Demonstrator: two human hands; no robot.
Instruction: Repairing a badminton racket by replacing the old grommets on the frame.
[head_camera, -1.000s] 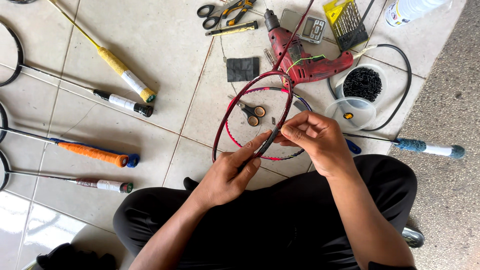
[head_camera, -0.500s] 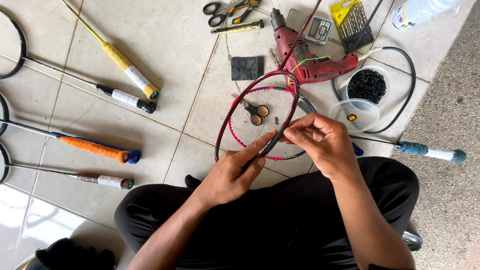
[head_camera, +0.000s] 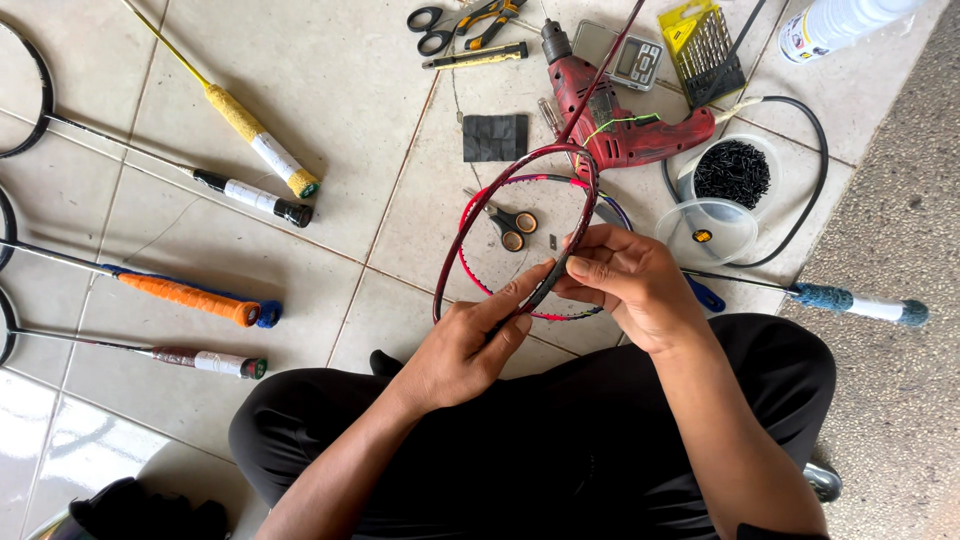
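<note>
An unstrung dark red badminton racket frame (head_camera: 470, 215) is held upright over my lap, its shaft running up towards the top of the view. My left hand (head_camera: 465, 345) grips the lower part of the frame from below, thumb along the rim. My right hand (head_camera: 625, 280) pinches the frame's lower right rim with its fingertips. A second frame with a pink and purple rim (head_camera: 480, 280) lies flat on the tiles beneath, and small scissors (head_camera: 510, 225) lie inside it.
A red power drill (head_camera: 620, 125) lies behind the frame, with a tub of small black pieces (head_camera: 732, 175), a clear lid (head_camera: 705, 230), a drill-bit case (head_camera: 700, 45), a pocket scale (head_camera: 635, 60) and scissors (head_camera: 440, 20). Several rackets (head_camera: 190, 295) lie at the left, another handle (head_camera: 860, 305) at the right.
The view has shifted slightly. Both hands stay on the lower rim of the dark red frame, with only small finger movement.
</note>
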